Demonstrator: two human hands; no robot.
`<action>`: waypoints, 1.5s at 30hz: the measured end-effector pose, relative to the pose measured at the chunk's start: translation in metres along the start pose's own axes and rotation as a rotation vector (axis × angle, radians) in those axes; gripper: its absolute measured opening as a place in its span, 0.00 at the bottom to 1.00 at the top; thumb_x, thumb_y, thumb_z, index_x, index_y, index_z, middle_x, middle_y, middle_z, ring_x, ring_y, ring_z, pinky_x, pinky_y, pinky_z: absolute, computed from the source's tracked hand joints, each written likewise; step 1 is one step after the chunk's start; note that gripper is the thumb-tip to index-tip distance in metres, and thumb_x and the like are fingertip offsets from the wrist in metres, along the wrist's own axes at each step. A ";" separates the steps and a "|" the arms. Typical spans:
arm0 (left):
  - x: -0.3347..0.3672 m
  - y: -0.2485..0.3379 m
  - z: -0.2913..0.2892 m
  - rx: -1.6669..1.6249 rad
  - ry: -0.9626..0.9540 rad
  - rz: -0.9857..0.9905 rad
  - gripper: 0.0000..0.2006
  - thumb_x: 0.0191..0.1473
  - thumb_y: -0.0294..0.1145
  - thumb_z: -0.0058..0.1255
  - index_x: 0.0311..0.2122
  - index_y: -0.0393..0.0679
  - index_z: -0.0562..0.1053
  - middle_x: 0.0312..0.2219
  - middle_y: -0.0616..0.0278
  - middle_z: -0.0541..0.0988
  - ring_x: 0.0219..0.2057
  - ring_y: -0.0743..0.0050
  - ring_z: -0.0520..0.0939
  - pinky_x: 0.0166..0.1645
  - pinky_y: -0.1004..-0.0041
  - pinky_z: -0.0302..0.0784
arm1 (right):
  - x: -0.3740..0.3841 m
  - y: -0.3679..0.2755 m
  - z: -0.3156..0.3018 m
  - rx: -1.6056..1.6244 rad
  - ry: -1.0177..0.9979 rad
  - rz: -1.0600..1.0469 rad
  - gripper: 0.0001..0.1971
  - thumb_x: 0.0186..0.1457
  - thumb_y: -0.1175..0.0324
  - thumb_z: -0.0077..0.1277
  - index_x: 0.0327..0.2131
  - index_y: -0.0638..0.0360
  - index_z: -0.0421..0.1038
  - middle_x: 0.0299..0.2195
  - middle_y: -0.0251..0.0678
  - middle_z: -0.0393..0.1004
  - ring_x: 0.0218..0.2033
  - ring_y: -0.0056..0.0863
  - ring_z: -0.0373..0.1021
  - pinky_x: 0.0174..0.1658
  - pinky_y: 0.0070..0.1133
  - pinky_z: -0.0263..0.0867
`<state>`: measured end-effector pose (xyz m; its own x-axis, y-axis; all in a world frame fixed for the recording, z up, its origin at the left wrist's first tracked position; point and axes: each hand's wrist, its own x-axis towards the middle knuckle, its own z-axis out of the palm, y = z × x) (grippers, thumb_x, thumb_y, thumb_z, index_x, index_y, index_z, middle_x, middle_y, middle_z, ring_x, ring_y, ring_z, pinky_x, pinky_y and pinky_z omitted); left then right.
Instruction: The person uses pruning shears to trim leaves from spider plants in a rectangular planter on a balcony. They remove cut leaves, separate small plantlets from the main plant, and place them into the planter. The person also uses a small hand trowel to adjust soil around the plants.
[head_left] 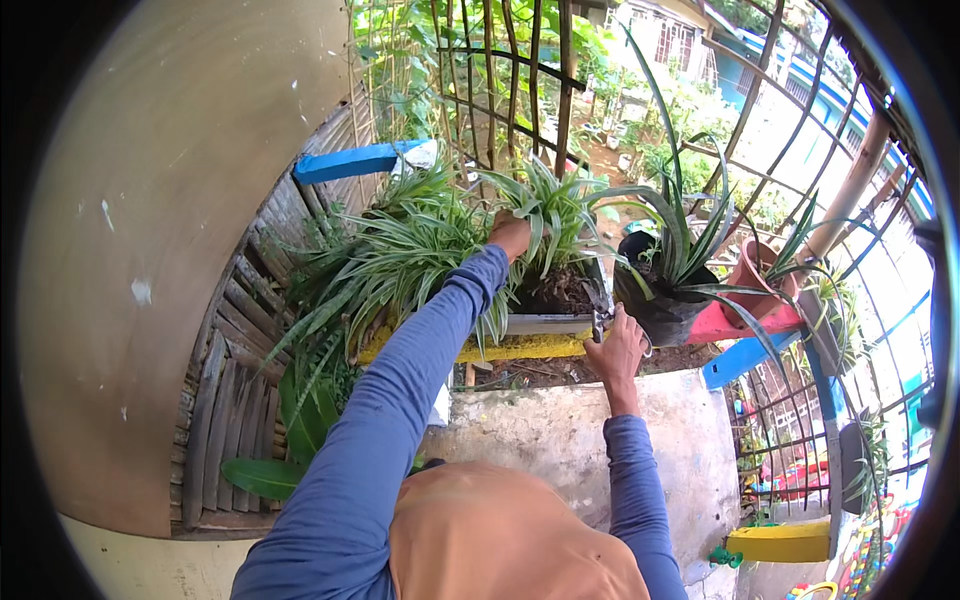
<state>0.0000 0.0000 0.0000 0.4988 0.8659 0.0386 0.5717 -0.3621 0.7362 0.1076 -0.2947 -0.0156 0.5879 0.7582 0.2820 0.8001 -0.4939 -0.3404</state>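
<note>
The left hand (512, 234), partly hidden, clasps spider plant leaves (548, 205). The right hand (619, 352) is curled around pruning shears (599, 318).

Right now, not a word or number can be read! No legible sign on the brown wall (180, 350), no label to read on pot (746, 285) or black bag (664, 315)
</note>
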 end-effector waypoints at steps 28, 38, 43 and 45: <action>0.002 -0.099 -0.374 -0.237 0.203 0.104 0.21 0.45 0.40 0.61 0.39 0.34 0.75 0.38 0.55 0.78 0.35 0.68 0.80 0.40 0.71 0.76 | -0.016 -0.093 0.001 0.309 0.071 0.223 0.39 0.36 0.67 0.60 0.57 0.62 0.58 0.46 0.45 0.66 0.50 0.43 0.61 0.54 0.32 0.56; 0.077 -0.136 -0.263 0.736 -0.221 -0.029 0.33 0.31 0.45 0.69 0.44 0.37 0.75 0.48 0.50 0.74 0.50 0.54 0.74 0.56 0.66 0.68 | -0.026 -0.131 -0.009 0.173 0.000 0.307 0.42 0.35 0.64 0.61 0.57 0.59 0.58 0.47 0.44 0.66 0.50 0.42 0.61 0.55 0.33 0.53; 0.071 -0.160 -0.244 0.536 -0.171 -0.070 0.46 0.33 0.56 0.65 0.55 0.37 0.64 0.53 0.45 0.68 0.54 0.52 0.69 0.60 0.66 0.62 | -0.015 -0.122 -0.020 -0.159 0.075 0.354 0.43 0.34 0.56 0.61 0.57 0.59 0.58 0.46 0.43 0.66 0.50 0.43 0.60 0.56 0.36 0.51; 0.043 -0.151 -0.266 0.457 -0.116 0.018 0.49 0.33 0.56 0.65 0.59 0.43 0.60 0.54 0.45 0.67 0.55 0.52 0.68 0.60 0.66 0.61 | -0.010 -0.112 -0.026 -0.199 0.099 0.342 0.43 0.34 0.56 0.61 0.57 0.59 0.59 0.47 0.43 0.65 0.51 0.44 0.59 0.57 0.37 0.50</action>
<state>-0.2382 0.1836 0.0702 0.5662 0.8230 -0.0463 0.7774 -0.5145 0.3619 0.0149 -0.2579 0.0434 0.8247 0.4962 0.2714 0.5584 -0.7905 -0.2517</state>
